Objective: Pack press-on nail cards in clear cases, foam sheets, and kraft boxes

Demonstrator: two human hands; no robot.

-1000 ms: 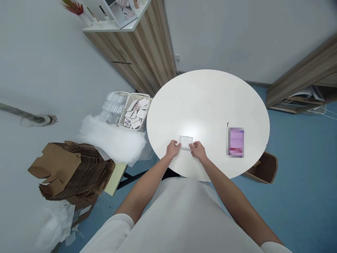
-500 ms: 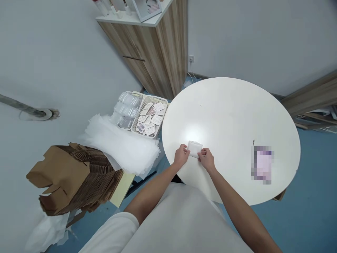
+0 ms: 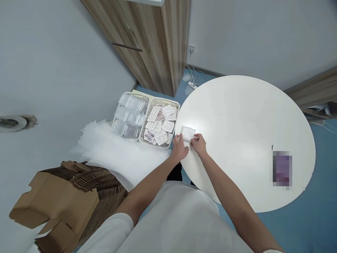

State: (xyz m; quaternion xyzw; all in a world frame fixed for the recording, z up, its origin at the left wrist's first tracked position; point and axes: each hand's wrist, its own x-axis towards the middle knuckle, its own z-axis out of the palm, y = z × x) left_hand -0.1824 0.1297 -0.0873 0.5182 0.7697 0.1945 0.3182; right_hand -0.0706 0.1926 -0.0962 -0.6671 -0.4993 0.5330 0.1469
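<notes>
A small, flat, white wrapped packet (image 3: 187, 133) is held near the left edge of the round white table (image 3: 244, 119). Its wrapping looks like thin foam sheet; what is inside cannot be seen. My left hand (image 3: 180, 149) has its fingertips closed at the packet's lower left corner, with the thumb sticking out to the right. At the lower right corner my right hand (image 3: 199, 144) pinches the packet's edge between thumb and fingers.
Left of the table stand a basket of printed cards (image 3: 160, 123) and a basket of clear plastic cases (image 3: 130, 114). Nearer are a pile of white foam sheets (image 3: 113, 151) and a stack of flat brown cartons (image 3: 60, 196). A blurred purple item (image 3: 283, 169) lies at the table's right.
The view has shifted, bringing the baskets closer. Both hands and the packet have moved up and left in the picture; my left thumb has come away from the packet.
</notes>
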